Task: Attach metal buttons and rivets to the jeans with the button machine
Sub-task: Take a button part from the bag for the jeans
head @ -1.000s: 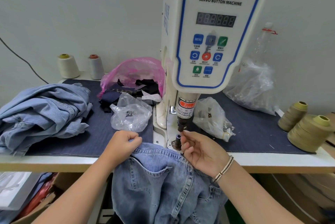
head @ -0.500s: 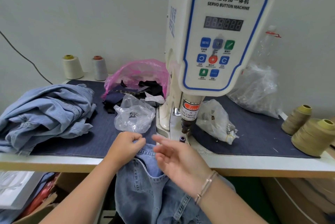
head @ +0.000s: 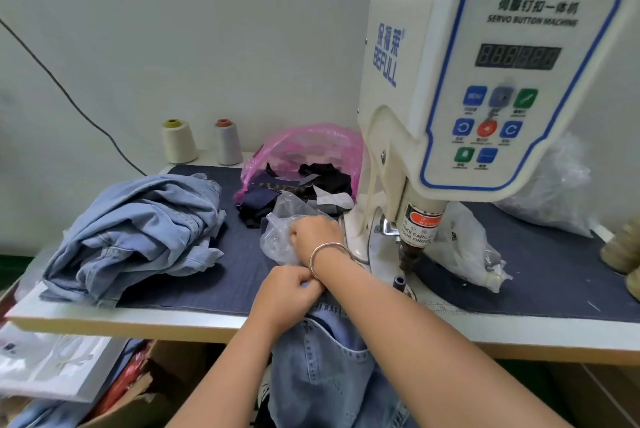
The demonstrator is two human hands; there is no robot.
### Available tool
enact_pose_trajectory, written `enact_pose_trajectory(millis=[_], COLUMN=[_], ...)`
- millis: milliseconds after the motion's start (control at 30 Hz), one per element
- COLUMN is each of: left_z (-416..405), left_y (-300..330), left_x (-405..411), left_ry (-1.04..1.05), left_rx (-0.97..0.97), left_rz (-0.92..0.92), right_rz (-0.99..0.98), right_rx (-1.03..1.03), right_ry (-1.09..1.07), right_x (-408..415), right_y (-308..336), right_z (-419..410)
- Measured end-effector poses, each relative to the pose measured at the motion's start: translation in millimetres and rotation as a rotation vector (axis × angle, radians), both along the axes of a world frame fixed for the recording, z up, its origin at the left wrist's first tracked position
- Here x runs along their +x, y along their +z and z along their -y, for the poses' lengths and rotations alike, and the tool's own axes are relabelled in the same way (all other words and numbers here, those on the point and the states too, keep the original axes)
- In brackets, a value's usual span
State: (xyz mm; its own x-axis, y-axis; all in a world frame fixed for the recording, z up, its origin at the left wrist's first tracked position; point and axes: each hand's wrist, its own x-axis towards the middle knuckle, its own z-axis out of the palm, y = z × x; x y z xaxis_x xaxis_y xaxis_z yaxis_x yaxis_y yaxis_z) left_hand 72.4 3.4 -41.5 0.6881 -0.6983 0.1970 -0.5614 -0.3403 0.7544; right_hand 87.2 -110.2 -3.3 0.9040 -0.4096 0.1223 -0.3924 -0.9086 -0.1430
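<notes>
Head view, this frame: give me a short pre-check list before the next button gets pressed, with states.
1. Jeans held at the table edge by left hand: ok.
2. Right hand clear of the punch: ok, it is in the clear bag.
3. Button picked up: cannot tell.
4. Lower die uncovered, no denim on it: not ok.
5. Display reading: cannot tell.

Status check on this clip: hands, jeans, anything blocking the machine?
Left hand pinches jeans edge at table front. Right hand reaches into clear plastic bag; grip hidden. Button machine die post bare, unobstructed.
</notes>
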Motion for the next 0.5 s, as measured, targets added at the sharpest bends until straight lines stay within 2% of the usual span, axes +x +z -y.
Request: enact_pose_trajectory(millis=[267, 500], left_z=[1, 2], left_y=[-1, -3], left_x=[2, 3], left_ry=[0.005, -0.011], left_rx=[0.049, 0.031], left_rz=[0.026, 0.017], right_rz=[-0.041, 0.015], right_rx=[-0.088, 0.014], right_ry=[0.050, 0.049], right_x=[10, 10], right_y=[-6, -9], right_z=[-2, 2])
